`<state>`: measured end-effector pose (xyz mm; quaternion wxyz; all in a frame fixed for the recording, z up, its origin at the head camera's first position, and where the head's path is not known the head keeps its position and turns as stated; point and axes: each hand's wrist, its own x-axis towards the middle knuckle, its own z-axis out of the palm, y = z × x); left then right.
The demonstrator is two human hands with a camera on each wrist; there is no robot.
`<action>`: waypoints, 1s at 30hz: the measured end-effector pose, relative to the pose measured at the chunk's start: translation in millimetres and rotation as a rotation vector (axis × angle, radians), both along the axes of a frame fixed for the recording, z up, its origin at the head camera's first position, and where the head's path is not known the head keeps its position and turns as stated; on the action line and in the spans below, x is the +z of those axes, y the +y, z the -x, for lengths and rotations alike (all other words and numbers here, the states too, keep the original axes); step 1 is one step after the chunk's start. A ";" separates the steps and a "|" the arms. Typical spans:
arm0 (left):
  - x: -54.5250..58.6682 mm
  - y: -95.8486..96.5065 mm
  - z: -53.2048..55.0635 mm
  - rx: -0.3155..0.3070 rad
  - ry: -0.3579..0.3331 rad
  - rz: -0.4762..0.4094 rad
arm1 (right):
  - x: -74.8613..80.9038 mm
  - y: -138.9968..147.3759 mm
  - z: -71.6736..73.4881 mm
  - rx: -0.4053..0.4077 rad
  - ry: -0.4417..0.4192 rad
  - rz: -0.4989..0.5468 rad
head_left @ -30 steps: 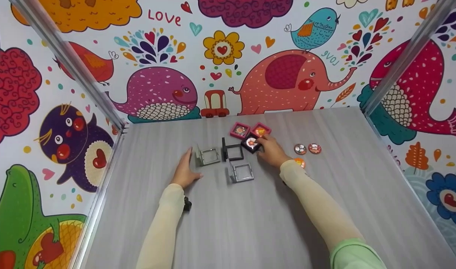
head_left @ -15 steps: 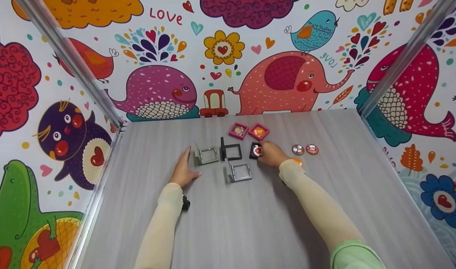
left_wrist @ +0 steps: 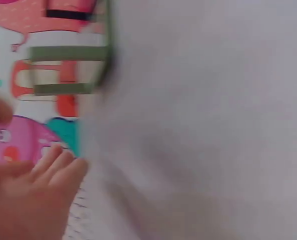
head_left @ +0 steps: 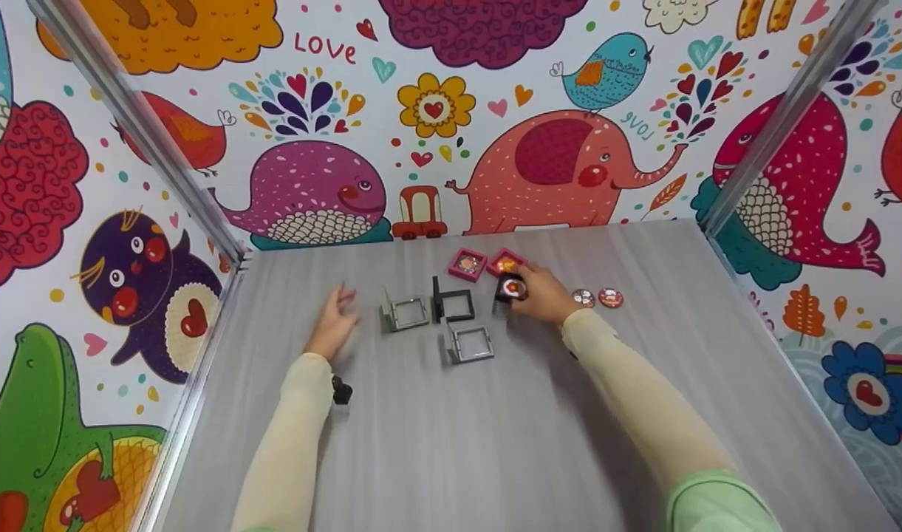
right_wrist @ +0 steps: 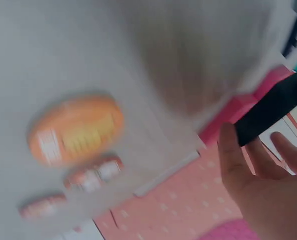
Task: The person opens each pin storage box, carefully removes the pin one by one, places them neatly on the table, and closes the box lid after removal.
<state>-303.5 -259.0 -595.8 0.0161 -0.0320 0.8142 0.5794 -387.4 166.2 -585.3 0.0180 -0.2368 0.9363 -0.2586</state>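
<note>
My right hand (head_left: 545,297) grips a small black square case (head_left: 508,287) with a round badge showing in its face. In the right wrist view, the fingers and thumb pinch the case (right_wrist: 271,107) by its edges. In the head view it overlaps the near corner of a pink case (head_left: 504,258); a second pink case (head_left: 467,264) lies beside it, each with a badge inside. My left hand (head_left: 334,325) holds nothing, its fingers loosely spread, to the left of a grey-green hinged frame (head_left: 410,326) with its lid raised.
A black frame (head_left: 459,317) and a silver-grey frame (head_left: 474,358) stand with lids up beside the green one. Round badges (head_left: 611,297) lie right of my right hand; an orange badge (right_wrist: 78,130) shows in the right wrist view. Printed walls (head_left: 428,44) enclose the grey table (head_left: 436,443).
My left hand has drawn back leftward from the green frame. My right hand has taken the black case off its spot against the pink cases, tilted it, then turned its face up again.
</note>
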 end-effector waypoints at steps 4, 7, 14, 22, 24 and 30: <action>44.2 19.6 -0.3 0.029 0.157 0.003 | 38.1 -3.3 -9.5 -0.002 -0.012 0.025; 72.9 54.1 -2.7 -0.097 0.199 0.049 | 66.7 -12.3 -22.6 0.039 -0.013 0.028; 110.2 133.4 -5.1 -0.374 0.167 0.276 | 106.3 -31.6 -54.0 0.234 0.043 0.046; 117.9 147.2 -0.8 -0.404 0.194 0.322 | 100.4 -25.1 -59.5 0.240 -0.182 0.478; 118.6 148.1 -1.1 -0.387 0.214 0.289 | 91.7 -21.6 -62.9 0.192 -0.385 0.745; 118.5 155.7 -1.8 -0.401 0.246 0.206 | 64.9 -26.4 -77.0 0.108 -0.971 1.328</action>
